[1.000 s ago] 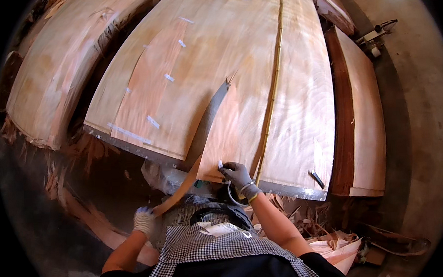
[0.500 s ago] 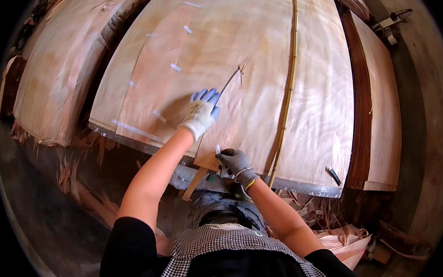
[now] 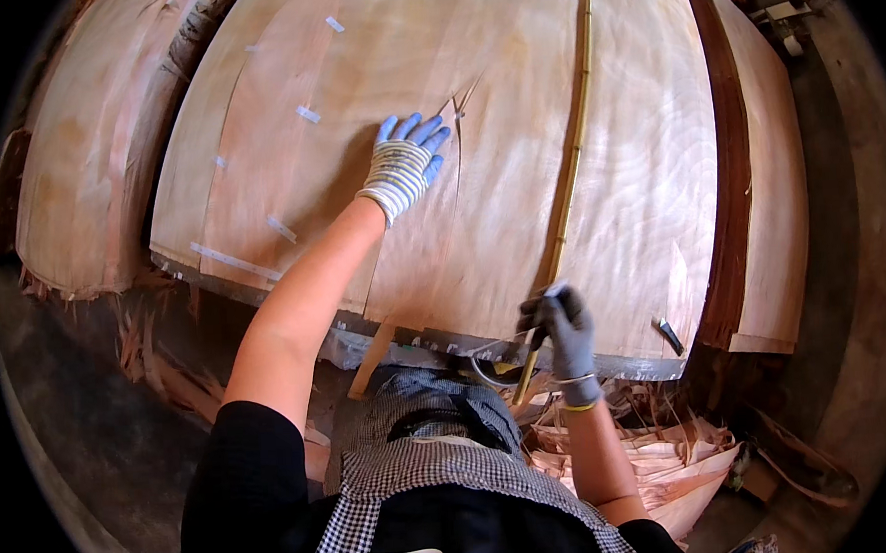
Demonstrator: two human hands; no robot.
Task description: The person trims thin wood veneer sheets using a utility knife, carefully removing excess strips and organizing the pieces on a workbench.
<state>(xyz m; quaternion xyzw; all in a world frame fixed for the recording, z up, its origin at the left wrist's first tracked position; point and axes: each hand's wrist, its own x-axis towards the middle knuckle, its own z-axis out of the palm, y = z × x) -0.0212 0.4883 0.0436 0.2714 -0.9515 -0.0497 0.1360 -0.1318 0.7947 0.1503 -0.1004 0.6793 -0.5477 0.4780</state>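
Observation:
My left hand (image 3: pixel 404 168), in a striped glove with blue fingertips, lies flat with fingers spread on a large pale wood veneer sheet (image 3: pixel 639 186). Just right of its fingertips is a split (image 3: pixel 458 141) in the veneer, with raised splinters at its far end. My right hand (image 3: pixel 569 340), in a grey glove with dark fingertips, is closed in a pinch above the sheet's near edge, by a bamboo stick (image 3: pixel 578 134). A small white strip (image 3: pixel 556 289) shows at its fingertips. A thin pale line runs left from this hand toward a curved ring (image 3: pixel 490 376) at the edge.
White tape pieces (image 3: pixel 308 114) stick to the veneer at left. A dark-handled cutter (image 3: pixel 669 337) lies near the right front corner. More veneer stacks stand at left (image 3: pixel 87 175) and right (image 3: pixel 771 179). Torn veneer scraps (image 3: pixel 683 464) heap below the near edge.
My right hand has moved right, away from the sheet's near edge and over to the bamboo stick. My left hand's fingers have spread, and the dark gap beside them looks narrower. The view has shifted slightly.

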